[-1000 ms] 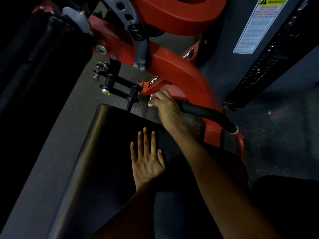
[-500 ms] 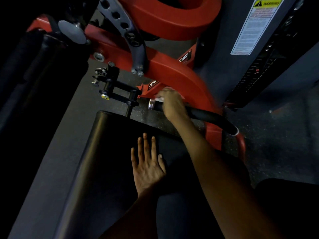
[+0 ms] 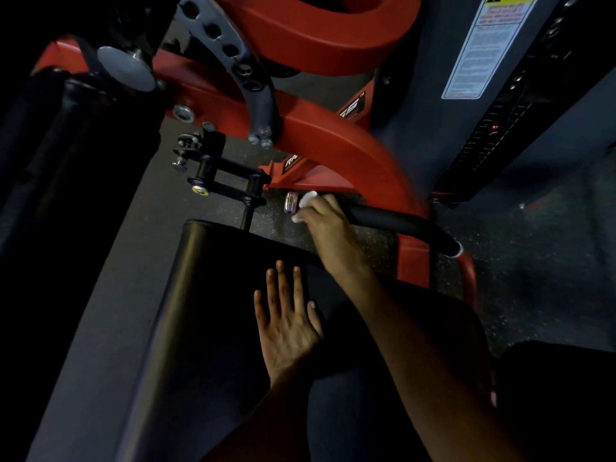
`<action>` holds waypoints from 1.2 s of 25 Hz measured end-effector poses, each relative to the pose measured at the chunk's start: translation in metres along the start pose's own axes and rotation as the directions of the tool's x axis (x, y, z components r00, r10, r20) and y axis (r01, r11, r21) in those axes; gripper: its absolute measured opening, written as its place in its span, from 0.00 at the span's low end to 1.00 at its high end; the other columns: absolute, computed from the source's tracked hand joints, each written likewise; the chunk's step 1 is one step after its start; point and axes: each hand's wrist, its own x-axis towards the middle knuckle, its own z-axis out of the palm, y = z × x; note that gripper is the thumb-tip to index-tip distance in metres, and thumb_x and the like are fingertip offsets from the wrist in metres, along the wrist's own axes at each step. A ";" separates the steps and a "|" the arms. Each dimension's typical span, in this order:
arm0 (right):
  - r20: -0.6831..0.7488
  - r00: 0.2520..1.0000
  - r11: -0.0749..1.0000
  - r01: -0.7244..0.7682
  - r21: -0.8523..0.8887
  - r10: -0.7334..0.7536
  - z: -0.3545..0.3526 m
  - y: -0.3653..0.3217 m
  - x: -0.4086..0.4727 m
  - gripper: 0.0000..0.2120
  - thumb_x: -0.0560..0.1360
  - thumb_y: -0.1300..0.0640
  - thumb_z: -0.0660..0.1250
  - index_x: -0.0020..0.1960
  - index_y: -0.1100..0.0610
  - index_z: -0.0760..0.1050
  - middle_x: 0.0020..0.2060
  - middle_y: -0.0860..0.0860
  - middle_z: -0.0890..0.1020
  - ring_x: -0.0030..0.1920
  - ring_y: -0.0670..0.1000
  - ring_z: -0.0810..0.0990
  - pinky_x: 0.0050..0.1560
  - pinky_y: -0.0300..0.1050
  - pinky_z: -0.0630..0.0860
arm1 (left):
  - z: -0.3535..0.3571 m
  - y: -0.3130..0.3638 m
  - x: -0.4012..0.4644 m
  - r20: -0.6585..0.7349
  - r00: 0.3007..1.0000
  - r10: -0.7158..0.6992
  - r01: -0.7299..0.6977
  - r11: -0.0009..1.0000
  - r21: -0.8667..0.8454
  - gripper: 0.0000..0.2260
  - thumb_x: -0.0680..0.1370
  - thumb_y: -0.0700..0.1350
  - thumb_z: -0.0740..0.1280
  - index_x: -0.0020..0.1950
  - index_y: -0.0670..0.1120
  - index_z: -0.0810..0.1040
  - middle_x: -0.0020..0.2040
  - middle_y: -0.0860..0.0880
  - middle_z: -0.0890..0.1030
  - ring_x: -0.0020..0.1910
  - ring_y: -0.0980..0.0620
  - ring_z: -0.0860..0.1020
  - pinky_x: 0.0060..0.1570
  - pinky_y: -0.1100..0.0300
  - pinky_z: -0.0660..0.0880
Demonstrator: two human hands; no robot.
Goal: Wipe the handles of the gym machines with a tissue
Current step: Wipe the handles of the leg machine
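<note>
A black padded handle [image 3: 396, 220] juts from the red machine frame [image 3: 346, 145], ending in a shiny metal cap [image 3: 290, 202] at its left tip. My right hand [image 3: 325, 221] is wrapped around the handle just behind that cap, gripping a white tissue [image 3: 307, 200] against the grip; bits of tissue show above and below my fingers. My left hand [image 3: 286, 321] lies flat with fingers straight on the black seat pad [image 3: 213, 295], holding nothing.
A black adjustment bracket with a yellow-capped pin [image 3: 220, 178] sits left of the handle. A grey weight-stack housing with a warning label [image 3: 483, 48] stands at the right. A dark roller pad [image 3: 66, 145] fills the left. Speckled rubber floor [image 3: 533, 261] lies beyond.
My right hand slid along the handle, away from the tip and back toward it, with the tissue; the metal cap now shows. The left hand stayed flat on the pad.
</note>
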 end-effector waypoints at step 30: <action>-0.257 0.824 0.862 -0.498 0.098 0.505 -0.023 0.011 -0.032 0.07 0.73 0.66 0.63 0.49 0.63 0.79 0.49 0.55 0.76 0.51 0.53 0.75 0.54 0.32 0.70 | 0.002 0.002 0.002 -0.002 1.000 -0.008 0.008 1.000 0.005 0.26 0.78 0.51 0.51 0.75 0.44 0.67 0.76 0.42 0.63 0.75 0.46 0.58 0.73 0.48 0.47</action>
